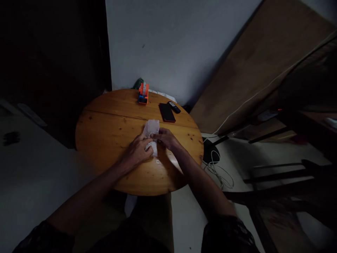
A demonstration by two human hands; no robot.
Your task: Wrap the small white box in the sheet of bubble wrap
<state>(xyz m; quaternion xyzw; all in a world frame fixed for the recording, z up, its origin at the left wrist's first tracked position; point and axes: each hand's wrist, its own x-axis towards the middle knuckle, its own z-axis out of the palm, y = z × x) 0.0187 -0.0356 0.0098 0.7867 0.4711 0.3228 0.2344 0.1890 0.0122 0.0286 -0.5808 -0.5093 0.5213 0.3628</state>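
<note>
A piece of whitish bubble wrap (152, 125) lies at the middle of the round wooden table (105, 140), between my hands. My left hand (138, 149) grips its lower left side, fingers curled over it. From the right, my right hand (166, 138) pinches the wrap's right edge with bent fingers. Whether anything is inside the wrap cannot be made out. A small whitish scrap or mark (158, 161) shows on the wood just below it.
An orange and blue tape dispenser (143, 93) stands at the table's far edge. A dark flat notebook or case (167, 112) and a black remote or phone (174, 107) lie right of it. A wall rises behind; cables (217, 172) lie on the floor at right.
</note>
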